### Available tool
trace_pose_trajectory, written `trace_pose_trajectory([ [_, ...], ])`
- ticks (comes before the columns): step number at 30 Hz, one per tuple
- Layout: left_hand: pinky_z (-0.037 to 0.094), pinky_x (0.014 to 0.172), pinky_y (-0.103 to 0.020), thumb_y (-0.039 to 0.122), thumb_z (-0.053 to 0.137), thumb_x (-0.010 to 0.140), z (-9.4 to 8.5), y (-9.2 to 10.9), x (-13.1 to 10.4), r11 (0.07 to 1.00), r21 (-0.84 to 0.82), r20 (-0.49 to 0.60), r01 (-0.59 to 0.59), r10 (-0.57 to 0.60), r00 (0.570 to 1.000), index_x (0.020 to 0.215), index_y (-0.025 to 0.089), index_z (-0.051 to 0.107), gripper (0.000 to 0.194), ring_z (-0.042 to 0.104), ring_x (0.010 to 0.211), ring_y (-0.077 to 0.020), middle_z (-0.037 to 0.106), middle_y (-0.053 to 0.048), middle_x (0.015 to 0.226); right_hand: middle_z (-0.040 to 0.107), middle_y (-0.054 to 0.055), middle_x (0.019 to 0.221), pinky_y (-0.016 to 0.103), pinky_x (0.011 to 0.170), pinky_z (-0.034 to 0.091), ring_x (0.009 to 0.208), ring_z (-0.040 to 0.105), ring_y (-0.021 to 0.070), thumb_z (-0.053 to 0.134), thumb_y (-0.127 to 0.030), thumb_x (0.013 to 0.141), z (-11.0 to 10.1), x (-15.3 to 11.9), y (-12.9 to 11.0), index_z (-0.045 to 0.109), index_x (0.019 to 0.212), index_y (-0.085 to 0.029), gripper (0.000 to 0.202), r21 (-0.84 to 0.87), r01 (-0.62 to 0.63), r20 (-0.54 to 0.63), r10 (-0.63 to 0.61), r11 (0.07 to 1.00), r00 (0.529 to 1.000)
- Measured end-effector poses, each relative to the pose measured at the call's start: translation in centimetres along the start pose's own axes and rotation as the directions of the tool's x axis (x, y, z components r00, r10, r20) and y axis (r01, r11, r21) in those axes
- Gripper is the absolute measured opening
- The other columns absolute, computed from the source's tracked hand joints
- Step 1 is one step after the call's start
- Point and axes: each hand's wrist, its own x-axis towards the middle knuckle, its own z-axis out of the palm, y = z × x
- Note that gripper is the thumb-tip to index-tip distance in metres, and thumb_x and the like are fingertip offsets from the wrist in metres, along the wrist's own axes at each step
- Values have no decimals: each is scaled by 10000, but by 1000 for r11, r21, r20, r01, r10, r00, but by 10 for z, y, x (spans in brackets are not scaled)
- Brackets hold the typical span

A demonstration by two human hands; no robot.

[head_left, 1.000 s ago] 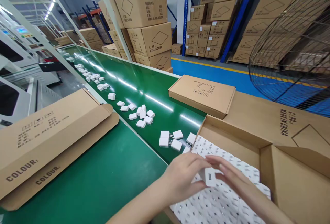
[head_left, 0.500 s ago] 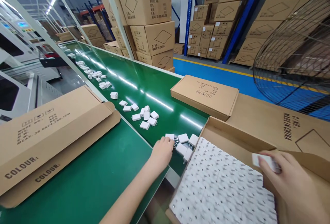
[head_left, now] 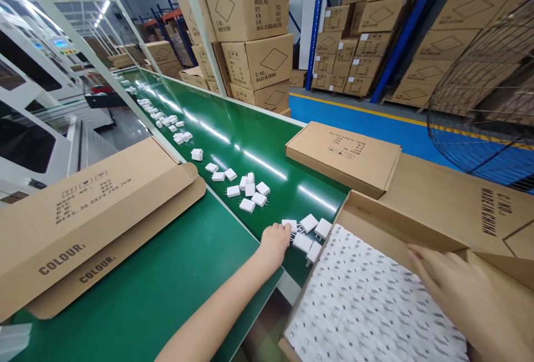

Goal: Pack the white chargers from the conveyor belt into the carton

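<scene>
My left hand (head_left: pixel 275 244) is on the conveyor belt, its fingers curled and closed on a white plug-in charger (head_left: pixel 288 225) with metal prongs. Several more loose white chargers (head_left: pixel 302 242) lie beside it, against the open carton. My right hand (head_left: pixel 463 289), smeared by motion, reaches over the right part of that open cardboard box (head_left: pixel 375 212). Its fingertips are low, by the edge of the packed chargers (head_left: pixel 362 295), which stand in tight rows with their prongs up. No charger shows in the right hand; the inside of its grip is hidden.
The green conveyor belt (head_left: pixel 283 150) carries more scattered chargers (head_left: pixel 250 188) further up. A closed flat carton (head_left: pixel 344 153) lies behind the open box. Another carton (head_left: pixel 104 201) rests at left. A wire fan guard (head_left: pixel 484 100) and stacked boxes (head_left: pixel 258 62) stand beyond.
The charger that showed in my right hand is no longer visible there, and that hand is lower over the packed rows. The left hand stays at the same charger. The view has shifted slightly.
</scene>
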Motion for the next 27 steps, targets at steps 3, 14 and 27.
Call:
trace_pose_trajectory([
  [3, 439, 701, -313, -12, 501, 703, -12, -4, 0, 1000, 8, -40, 10, -9, 999, 1070, 130, 425, 401, 538, 901, -234, 546, -121, 984, 667, 76, 899, 369, 695, 389, 826, 561, 243, 318, -384, 876, 5, 31, -64, 615, 907, -214, 344, 104, 180, 87, -189, 978, 978],
  [14, 431, 721, -325, 70, 490, 745, -20, -5, 40, 997, -72, -83, -32, 26, 996, 917, 145, 532, 192, 517, 980, -243, 594, -112, 961, 651, 140, 782, 374, 698, 395, 808, 592, 289, 648, -213, 688, 66, 62, -189, 565, 880, -113, 232, -21, 334, 448, -290, 942, 846],
  [27, 408, 630, -238, 360, 572, 717, -7, -48, -10, 802, -563, -112, 199, -313, 943, 1026, 268, 466, 339, 599, 839, -195, 632, 5, 929, 616, 86, 896, 259, 573, 409, 764, 606, 211, 579, 38, 617, 52, 126, -160, 572, 880, -168, 334, -16, 662, 536, -553, 749, 638],
])
